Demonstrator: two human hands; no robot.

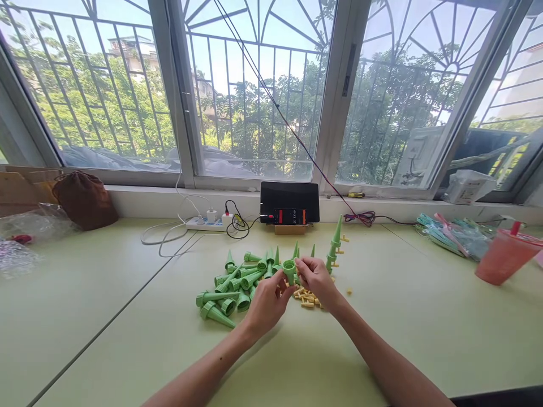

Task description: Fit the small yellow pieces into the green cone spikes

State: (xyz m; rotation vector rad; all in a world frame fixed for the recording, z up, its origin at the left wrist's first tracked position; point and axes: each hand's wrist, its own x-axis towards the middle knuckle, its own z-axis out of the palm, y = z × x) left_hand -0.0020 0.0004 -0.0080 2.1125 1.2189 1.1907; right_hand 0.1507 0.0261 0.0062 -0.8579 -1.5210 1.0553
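Note:
My left hand is closed around a green plastic watering spike, its round open end facing up. My right hand is pinched against the right side of that spike; whatever lies between its fingertips is hidden. Left of my hands spreads a heap of loose green spikes, some with their hollow ends toward me. Small yellow T-shaped valves lie in a pile beneath my right hand. Behind it stands an upright stack of nested green spikes with yellow valves sticking out to the right.
A tablet leans by the windowsill with a phone before it. A power strip with cables lies to its left. At right are a red cup and plastic-wrapped bundles. A brown drawstring bag sits far left.

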